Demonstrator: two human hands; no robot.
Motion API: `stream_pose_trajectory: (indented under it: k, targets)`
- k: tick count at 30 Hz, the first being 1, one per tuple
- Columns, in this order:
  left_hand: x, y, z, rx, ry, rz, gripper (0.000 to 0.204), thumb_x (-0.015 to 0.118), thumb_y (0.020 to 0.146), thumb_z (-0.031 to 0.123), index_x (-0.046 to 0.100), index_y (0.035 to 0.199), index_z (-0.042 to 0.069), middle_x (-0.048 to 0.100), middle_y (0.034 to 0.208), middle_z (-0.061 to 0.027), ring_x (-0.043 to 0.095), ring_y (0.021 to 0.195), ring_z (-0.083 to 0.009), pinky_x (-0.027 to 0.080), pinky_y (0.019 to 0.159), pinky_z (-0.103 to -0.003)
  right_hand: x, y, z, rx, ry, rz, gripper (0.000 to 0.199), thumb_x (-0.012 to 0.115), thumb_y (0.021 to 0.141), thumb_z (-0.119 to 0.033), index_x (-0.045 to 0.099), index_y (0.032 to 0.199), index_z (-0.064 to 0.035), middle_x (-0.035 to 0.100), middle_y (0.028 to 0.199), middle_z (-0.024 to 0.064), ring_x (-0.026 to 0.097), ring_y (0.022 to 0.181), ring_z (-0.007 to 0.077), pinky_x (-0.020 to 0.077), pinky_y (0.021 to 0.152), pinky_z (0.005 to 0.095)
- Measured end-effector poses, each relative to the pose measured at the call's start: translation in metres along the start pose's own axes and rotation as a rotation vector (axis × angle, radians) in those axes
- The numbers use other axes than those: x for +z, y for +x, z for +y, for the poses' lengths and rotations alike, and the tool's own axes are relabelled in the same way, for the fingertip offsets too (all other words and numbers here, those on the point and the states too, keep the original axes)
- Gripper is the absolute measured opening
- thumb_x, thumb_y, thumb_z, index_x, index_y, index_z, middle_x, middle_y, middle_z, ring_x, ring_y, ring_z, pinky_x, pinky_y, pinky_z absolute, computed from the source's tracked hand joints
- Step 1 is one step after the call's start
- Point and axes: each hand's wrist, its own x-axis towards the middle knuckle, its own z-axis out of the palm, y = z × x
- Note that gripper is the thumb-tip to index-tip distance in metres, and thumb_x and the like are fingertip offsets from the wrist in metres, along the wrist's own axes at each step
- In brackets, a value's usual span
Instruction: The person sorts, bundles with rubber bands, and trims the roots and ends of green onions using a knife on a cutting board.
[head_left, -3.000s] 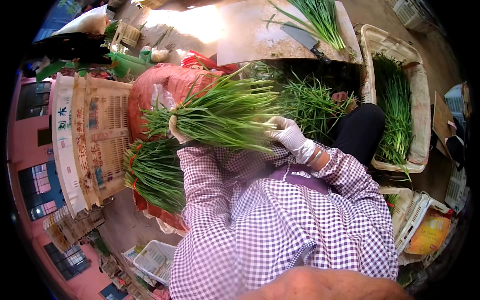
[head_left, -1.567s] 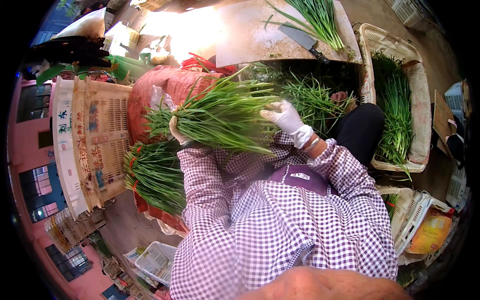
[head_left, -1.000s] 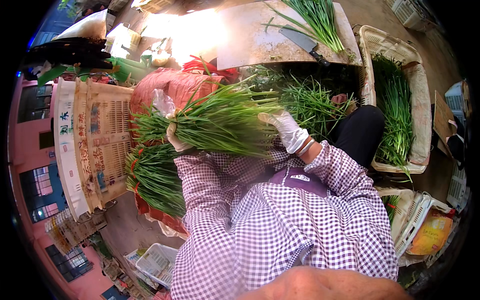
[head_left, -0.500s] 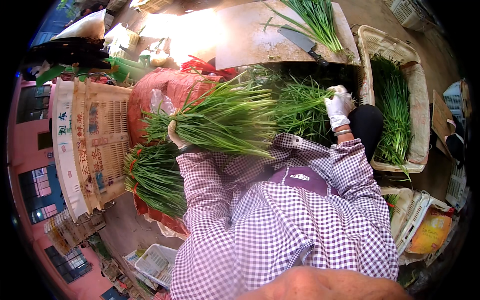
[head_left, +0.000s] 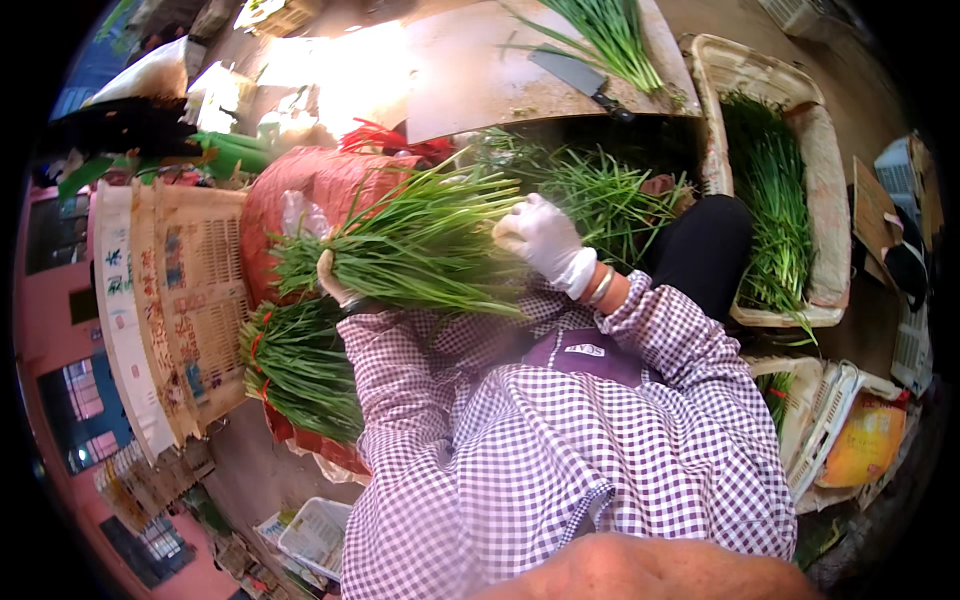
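Left hand (head_left: pixel 335 276) gripped a bunch (head_left: pixel 420 248); right hand (head_left: pixel 542 235) curled against it, hold unclear — banded greens (head_left: pixel 308 375) lay tied, loose greens (head_left: pixel 608 195) remained.

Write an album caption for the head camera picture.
The left hand holds a bunch of greens, the right hand close by, with a knife on a board beyond.

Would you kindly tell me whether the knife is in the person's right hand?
No, the knife lies on the pale board, apart from the gloved right hand.
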Motion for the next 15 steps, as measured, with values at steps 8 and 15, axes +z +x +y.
stream_pose_trajectory:
  k: [8, 15]
  targets:
    - [0.013, -0.009, 0.012, -0.227, 0.034, -0.029, 0.047, 0.057, 0.086, 0.036, 0.061, 0.12, 0.004, 0.067, 0.113, -0.0165, 0.064, 0.1, -0.0333, 0.053, 0.089, -0.05, -0.013, -0.013, 0.033, -0.095, -0.468, -0.09, 0.014, 0.066, 0.078, -0.024, 0.06, 0.079, -0.0107, 0.06, 0.077, 0.0056, 0.059, 0.082, 0.0216, 0.0521, 0.067, 0.0339]
    - [-0.043, 0.004, 0.029, -0.269, 0.107, 0.069, 0.044, 0.053, 0.091, 0.036, 0.06, 0.119, 0.003, 0.066, 0.115, -0.0155, 0.063, 0.102, -0.0321, 0.051, 0.092, -0.047, -0.05, -0.028, 0.045, 0.18, -0.529, -0.207, 0.012, 0.064, 0.082, -0.021, 0.067, 0.084, -0.0093, 0.065, 0.08, 0.0078, 0.065, 0.081, 0.0243, 0.0521, 0.073, 0.0376]
